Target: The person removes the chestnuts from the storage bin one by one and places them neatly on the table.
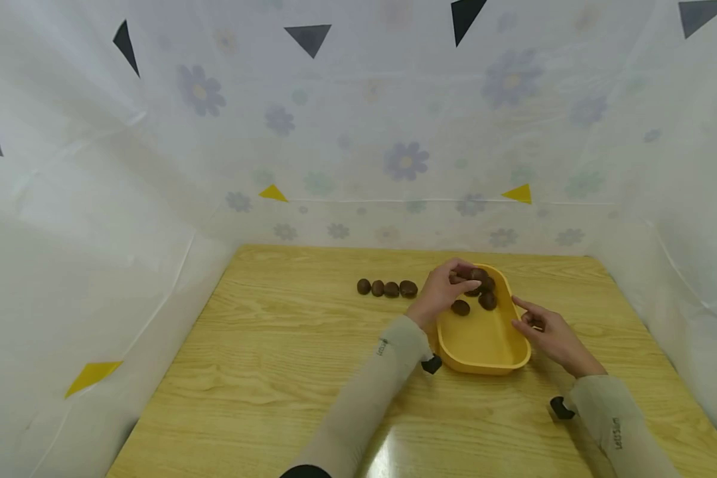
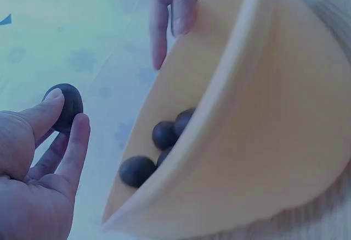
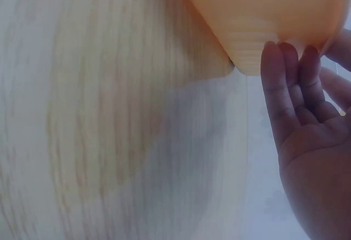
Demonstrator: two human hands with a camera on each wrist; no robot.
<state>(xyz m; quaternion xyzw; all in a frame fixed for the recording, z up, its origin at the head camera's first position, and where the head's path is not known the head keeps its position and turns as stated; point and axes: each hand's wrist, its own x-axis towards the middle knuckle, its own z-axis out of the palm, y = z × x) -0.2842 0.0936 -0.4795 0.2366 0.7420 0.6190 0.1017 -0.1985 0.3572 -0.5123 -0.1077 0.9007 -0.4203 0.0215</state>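
Observation:
My left hand (image 1: 437, 292) reaches over the left rim of a yellow tray (image 1: 484, 365). Between its thumb and fingertips it pinches a dark brown chestnut (image 2: 69, 108), seen clearly in the left wrist view. Several more chestnuts (image 1: 487, 300) lie in the far part of the tray, with one chestnut (image 1: 461, 307) a little apart near the left wall. On the opposite side, my right hand (image 1: 556, 335) holds the tray's right rim. In the right wrist view, its fingertips (image 3: 272, 59) touch the tray's outer wall.
Left of the tray, several chestnuts (image 1: 391, 289) stand in a side-to-side row on the wooden table (image 1: 263, 372). A white flowered sheet (image 1: 346, 133) hangs behind the table and along both sides.

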